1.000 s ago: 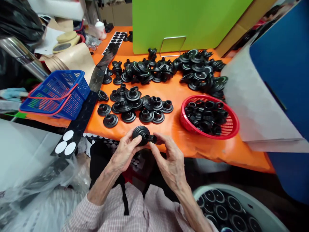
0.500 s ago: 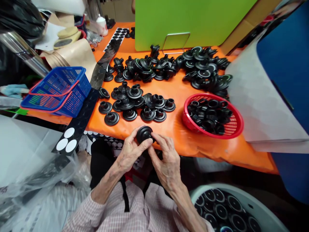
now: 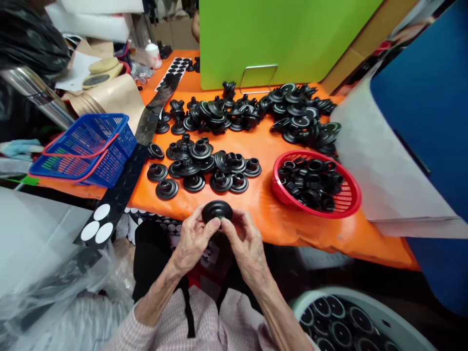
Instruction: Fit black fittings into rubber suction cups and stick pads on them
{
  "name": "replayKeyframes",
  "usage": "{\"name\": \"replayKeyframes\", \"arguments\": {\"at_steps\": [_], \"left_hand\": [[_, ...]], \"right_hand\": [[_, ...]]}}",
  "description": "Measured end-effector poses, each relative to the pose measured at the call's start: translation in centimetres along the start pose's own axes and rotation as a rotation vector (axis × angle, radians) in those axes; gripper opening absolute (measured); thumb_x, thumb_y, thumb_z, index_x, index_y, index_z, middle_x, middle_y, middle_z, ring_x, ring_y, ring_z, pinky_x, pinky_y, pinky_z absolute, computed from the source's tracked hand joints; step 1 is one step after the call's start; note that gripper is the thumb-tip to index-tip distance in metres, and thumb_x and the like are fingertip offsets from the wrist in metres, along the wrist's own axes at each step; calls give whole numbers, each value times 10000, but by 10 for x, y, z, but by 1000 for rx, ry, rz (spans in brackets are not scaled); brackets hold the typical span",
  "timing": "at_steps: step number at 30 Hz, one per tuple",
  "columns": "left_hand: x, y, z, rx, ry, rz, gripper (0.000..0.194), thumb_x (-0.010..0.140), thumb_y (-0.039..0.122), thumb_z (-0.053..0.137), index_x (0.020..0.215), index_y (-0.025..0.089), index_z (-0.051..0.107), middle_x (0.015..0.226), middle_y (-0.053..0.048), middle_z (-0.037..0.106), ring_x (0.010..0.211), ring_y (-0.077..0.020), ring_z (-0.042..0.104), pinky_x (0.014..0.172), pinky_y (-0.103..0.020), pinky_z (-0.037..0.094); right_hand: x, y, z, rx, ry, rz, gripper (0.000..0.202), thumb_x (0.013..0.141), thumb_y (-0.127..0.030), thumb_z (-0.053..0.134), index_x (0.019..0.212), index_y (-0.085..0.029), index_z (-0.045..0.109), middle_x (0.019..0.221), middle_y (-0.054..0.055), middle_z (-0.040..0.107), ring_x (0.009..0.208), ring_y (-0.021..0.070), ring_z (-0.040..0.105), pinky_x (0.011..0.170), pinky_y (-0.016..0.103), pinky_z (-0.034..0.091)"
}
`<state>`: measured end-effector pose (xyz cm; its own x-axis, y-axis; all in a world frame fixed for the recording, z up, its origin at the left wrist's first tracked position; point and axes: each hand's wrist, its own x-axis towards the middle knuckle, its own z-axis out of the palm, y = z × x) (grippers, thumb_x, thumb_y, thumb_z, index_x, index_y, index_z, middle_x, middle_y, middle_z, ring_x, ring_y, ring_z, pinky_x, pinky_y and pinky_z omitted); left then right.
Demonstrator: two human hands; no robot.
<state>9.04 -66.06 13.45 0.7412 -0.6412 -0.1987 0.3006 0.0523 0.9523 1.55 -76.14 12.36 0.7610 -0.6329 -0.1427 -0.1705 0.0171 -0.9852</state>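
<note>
Between both hands I hold a round black ridged disc (image 3: 217,208) just off the table's front edge. My left hand (image 3: 195,241) grips its left side, and my right hand (image 3: 245,242) grips the right, with both thumbs meeting at its near underside. The fingertips behind it are partly hidden. Beyond the hands, several similar black discs with short hollow necks (image 3: 200,149) lie grouped on the orange table (image 3: 256,204). To the right, a red basket (image 3: 353,212) holds several short black rings (image 3: 310,175).
A blue basket (image 3: 120,175) stands at the left beside a dark strip with white round stickers (image 3: 101,212). More black discs (image 3: 214,114) are heaped before a green board (image 3: 285,39). A pale tub (image 3: 387,304) with discs is at lower right. Part of another person's arm (image 3: 195,27) shows behind.
The disc has been tipped so its broad face points more upward. My right fingers have moved from its near side to its right rim. The camera view has shifted slightly.
</note>
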Motion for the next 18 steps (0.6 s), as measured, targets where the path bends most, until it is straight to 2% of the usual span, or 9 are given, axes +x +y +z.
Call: {"name": "replayKeyframes", "arguments": {"at_steps": [4,7,10,12,14,16,18], "left_hand": [[2,4,-1,54,44,17,374,836,358,643,1148,163,576,1116,-88,689,965,-191,673,863,-276,528],[14,10,-2,63,-29,-9,399,844,373,631,1182,171,569,1170,-95,667,1054,-201,642,926,-289,498],[31,20,-6,139,-49,-9,546,850,431,609,1327,199,479,1253,-109,610,1075,-205,625,930,-319,495],[40,28,-12,231,64,33,601,851,486,579,1362,200,443,1228,-120,600,972,-202,651,866,-343,521],[44,34,-23,377,241,129,538,848,509,559,1272,180,529,1119,-115,626,892,-206,654,834,-367,526],[45,36,-38,594,428,268,457,847,489,552,1171,171,601,1088,-120,628,999,-245,627,930,-410,488],[47,31,-56,818,597,345,508,838,476,560,1240,165,575,1271,-161,551,1248,-306,492,1075,-473,370]], "right_hand": [[2,5,6,-1,-30,-8,333,855,-500,561,1035,-220,563,1044,64,645,970,209,623,887,392,523],[9,-3,4,-35,-21,-18,324,872,-503,537,1029,-221,570,1046,62,647,972,210,622,883,389,518],[26,-20,-10,-186,22,-159,329,883,-487,528,1056,-211,578,1022,70,649,902,206,624,828,379,523],[45,-33,-25,-362,106,-351,377,889,-468,526,1153,-201,549,1062,94,639,910,219,616,820,384,511],[68,-42,-41,-605,206,-556,421,903,-451,501,1228,-184,509,1115,129,628,963,251,604,837,409,482],[93,-44,-55,-882,225,-702,374,937,-410,439,1213,-171,518,1095,144,644,966,273,602,848,439,440],[117,-37,-67,-1116,212,-787,313,964,-340,362,1130,-164,562,969,126,674,886,270,608,844,460,400]]}}
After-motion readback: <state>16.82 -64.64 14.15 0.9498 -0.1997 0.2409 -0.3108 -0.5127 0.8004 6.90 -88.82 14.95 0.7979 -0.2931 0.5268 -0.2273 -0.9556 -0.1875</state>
